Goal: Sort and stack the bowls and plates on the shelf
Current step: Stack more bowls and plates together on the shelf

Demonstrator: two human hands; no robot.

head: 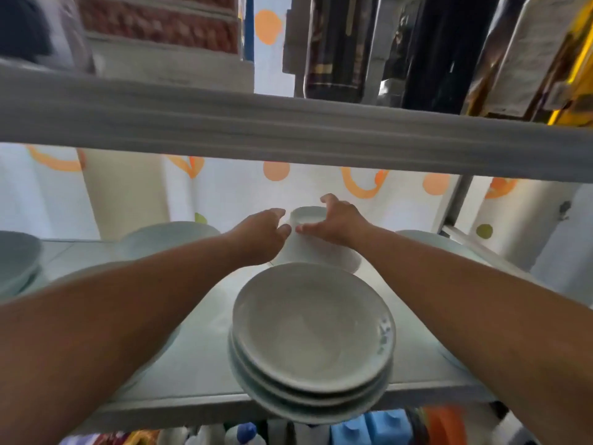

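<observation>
Head view of a grey shelf [199, 358]. An upturned white bowl [317, 248], base uppermost, is seen at the frame centre, toward the back of the shelf. The left hand [261, 234] is laid against the bowl's 9 o'clock side with fingers curved and loosely together; the right hand [337, 221] is cupped over its 1 o'clock side, thumb raised and fingers resting across the base. The bowl is thus gripped between both hands. At 6 o'clock from the bowl, just beside it, a stack of plates [313, 342] is shown overhanging the shelf's front edge. Further pale dishes [167, 236] are seen at 9 o'clock, partly hidden by the left forearm, and another dish [430, 240] at 3 o'clock. A dotted curtain [231, 194] hangs behind, at 12 o'clock.
</observation>
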